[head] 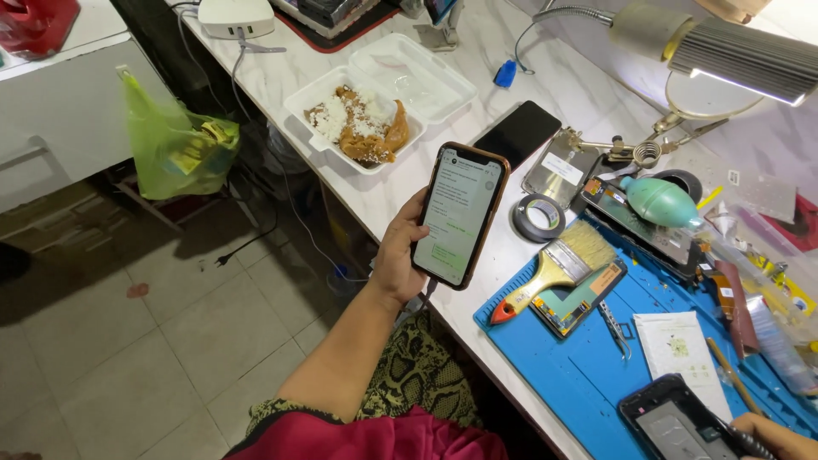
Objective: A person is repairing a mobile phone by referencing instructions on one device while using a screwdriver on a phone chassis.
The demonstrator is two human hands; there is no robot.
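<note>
**Me:** The phone (460,215) is up in my left hand (399,255), lifted off the bench, just past the white counter's (375,200) edge, screen lit and tilted toward me. My fingers are wrapped round its left edge, thumb on the side near the glass. A cable (423,298) hangs from its bottom end.

**Friend:** And your right?

**Me:** My right hand (780,436) is at the low corner, half out of view. It rests by an opened handset (677,422) on the blue mat (588,366) and seems to pinch a thin dark tool, but I cannot tell how tight the fingers are.

**Friend:** How would you hold the phone well?

**Me:** I judge the grip should stay low and firm, palm under the body, since it hangs over tiled floor and not the bench. The cable needs slack, or a tug could twist it loose.

**Friend:** What sits near?

**Me:** Just beside the phone lie 1 black slab (517,133) and a tape roll (538,218). A brush (558,268) lies on the mat across a small board (579,298), tweezers (615,328) near it. Farther off stand a green blower (660,202), a lit lamp (737,60) and an open food tray (358,123).
</note>
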